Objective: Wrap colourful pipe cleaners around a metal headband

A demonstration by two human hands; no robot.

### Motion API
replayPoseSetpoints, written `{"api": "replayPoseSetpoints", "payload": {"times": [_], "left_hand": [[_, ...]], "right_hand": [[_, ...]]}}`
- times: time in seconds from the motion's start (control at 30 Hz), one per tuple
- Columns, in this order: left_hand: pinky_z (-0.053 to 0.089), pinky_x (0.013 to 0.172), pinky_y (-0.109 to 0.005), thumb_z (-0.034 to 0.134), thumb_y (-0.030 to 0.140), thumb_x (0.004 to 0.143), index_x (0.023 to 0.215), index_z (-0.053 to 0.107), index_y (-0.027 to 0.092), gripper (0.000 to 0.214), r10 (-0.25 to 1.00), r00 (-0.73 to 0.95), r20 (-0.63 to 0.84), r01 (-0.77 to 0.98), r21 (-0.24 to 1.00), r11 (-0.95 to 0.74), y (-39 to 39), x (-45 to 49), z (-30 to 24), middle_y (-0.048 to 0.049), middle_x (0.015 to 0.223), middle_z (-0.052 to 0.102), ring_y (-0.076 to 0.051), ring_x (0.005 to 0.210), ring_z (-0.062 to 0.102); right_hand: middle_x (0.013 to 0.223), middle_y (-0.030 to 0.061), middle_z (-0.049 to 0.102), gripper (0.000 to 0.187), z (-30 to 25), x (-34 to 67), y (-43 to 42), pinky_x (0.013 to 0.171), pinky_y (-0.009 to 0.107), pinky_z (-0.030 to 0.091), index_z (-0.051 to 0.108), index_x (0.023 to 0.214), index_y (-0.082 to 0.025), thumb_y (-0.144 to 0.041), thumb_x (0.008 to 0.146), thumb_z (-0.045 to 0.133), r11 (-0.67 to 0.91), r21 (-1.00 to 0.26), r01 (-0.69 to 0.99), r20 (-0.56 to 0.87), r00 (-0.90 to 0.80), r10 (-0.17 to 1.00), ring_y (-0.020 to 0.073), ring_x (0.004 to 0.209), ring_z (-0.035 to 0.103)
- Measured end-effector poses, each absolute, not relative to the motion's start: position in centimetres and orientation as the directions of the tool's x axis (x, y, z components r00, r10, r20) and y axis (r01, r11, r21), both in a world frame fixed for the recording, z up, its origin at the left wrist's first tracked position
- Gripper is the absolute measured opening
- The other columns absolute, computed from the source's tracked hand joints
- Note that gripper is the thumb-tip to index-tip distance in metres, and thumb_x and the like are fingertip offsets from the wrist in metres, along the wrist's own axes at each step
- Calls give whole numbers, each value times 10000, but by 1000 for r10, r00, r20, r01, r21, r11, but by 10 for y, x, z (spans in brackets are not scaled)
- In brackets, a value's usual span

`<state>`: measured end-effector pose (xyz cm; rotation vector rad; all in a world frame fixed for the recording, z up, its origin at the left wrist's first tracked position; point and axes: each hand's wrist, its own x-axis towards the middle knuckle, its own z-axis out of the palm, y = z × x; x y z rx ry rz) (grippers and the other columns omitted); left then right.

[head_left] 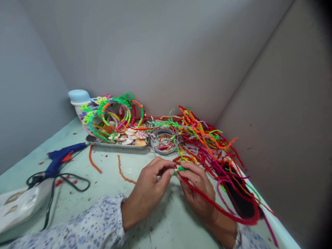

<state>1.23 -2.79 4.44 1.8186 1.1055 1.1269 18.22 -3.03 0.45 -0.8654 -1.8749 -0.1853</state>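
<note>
My left hand [149,185] and my right hand [198,188] meet above the middle of the table, fingers pinched together. Between the fingertips is a small green and white piece [179,169], whose kind is hidden by the fingers. A red pipe cleaner [220,208] runs from the same spot, passes over my right hand and wrist, and bends back in a loop at the right. Both hands close on this red pipe cleaner at the pinch. An orange pipe cleaner [121,171] lies on the table just left of my left hand.
Behind my hands are a coil of wire [164,151] and a tangled heap of pipe cleaners [199,131]. A metal tray [119,148] holds shells and headband-like hoops. A blue glue gun [58,159], its cord, a white plastic bag [26,207], a bottle [79,97] and a black phone-like object [240,197] lie around.
</note>
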Motion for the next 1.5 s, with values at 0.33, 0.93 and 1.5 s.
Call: {"api": "replayPoseSetpoints", "payload": {"times": [0.33,0.93,1.5], "left_hand": [[443,834,-284,503,184,883,937,645,166,153,945,256,206,260,926,-273,-30,14,54,-38,935,624,-157,911,582],[458,797,-308,565,254,844,960,652,170,167,963,236,127,159,973,-168,-30,15,52,-51,931,631,-174,876,591],[467,781,-295,564,251,854,943,652,184,142,966,207,157,160,968,-191,-30,15,51,-35,913,624,-162,850,595]], "right_hand": [[1076,103,605,214,5,184,-30,853,306,547,562,1060,-174,-96,861,580,758,-197,622,856,-267,442,175,1033,603],[1059,109,613,191,7,185,-30,781,280,564,554,1059,-163,-104,877,555,774,-189,605,852,-292,436,172,996,621],[1053,116,654,203,12,185,-30,802,279,563,562,1067,-160,-103,872,556,773,-181,608,846,-304,437,176,1000,648]]}}
